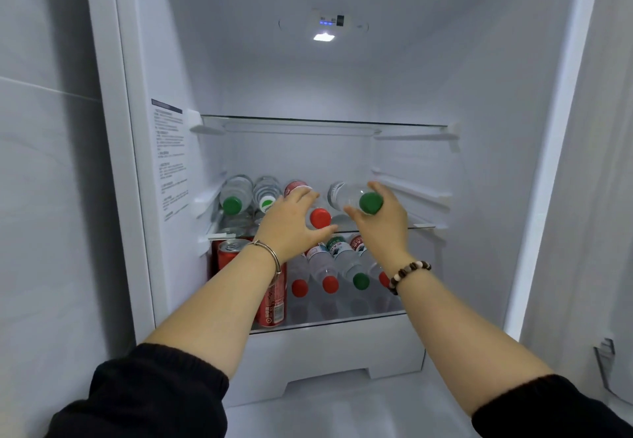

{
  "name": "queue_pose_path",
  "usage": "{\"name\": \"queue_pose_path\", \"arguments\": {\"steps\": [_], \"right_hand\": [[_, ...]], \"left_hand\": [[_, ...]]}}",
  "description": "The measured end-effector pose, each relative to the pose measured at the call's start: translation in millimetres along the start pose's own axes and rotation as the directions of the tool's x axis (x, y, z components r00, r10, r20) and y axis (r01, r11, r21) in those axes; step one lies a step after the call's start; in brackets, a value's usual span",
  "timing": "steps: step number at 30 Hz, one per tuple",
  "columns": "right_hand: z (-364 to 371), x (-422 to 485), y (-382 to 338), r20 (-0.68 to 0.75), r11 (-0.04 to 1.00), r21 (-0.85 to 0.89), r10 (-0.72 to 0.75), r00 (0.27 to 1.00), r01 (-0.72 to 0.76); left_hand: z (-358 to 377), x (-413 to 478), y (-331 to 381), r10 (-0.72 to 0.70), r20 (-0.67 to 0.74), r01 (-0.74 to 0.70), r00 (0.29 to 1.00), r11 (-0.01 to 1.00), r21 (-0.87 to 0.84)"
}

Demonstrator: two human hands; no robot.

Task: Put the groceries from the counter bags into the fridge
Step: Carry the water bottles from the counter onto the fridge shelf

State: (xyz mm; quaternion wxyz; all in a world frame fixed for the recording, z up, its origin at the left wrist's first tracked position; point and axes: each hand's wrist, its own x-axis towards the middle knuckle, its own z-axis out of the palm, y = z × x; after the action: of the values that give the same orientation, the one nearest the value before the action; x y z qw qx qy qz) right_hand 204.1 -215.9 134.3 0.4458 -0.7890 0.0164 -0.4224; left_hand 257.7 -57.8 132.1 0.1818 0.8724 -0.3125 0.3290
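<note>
Tally: you have eight plastic bottles in view.

Middle shelf [423,226] level, four:
- left green-capped bottle [232,204]
- white-and-green-ended bottle [267,203]
- red-capped bottle [320,218]
- right green-capped bottle [370,203]

Lower shelf [342,321], four lying:
- three with red caps [299,287], [330,283], [383,278]
- one with a green cap [360,280]

Red cans, two: rear can [233,249], front can [274,304].

Glass shelves, three, counting the top shelf [322,121].

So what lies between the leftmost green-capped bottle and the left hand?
Head view: one lying water bottle, white-green cap, between the leftmost bottle and the left hand.
</note>
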Motion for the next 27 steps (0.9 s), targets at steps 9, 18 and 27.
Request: {"name": "queue_pose_path", "arguments": {"steps": [9, 18, 27], "right_hand": [[9.7, -1.1, 15.1, 0.097, 0.999, -0.044, 0.018, 0.995, -0.014], [26.5, 22.4, 13.6, 0.213, 0.986, -0.168, 0.019, 0.977, 0.018], [49.9, 41.3, 1.4, 0.329, 0.953, -0.299, 0.056, 0.943, 0.048]], "left_hand": [[16.4, 14.7, -11.6, 0.067, -0.125, -0.049, 0.990, 0.988, 0.145], [14.3, 26.9, -22.7, -0.055, -0.017, 0.057, 0.998, 0.962, 0.266], [17.0, 35.8, -32.7, -0.298, 0.027, 0.289, 0.954, 0.942, 0.168]]}}
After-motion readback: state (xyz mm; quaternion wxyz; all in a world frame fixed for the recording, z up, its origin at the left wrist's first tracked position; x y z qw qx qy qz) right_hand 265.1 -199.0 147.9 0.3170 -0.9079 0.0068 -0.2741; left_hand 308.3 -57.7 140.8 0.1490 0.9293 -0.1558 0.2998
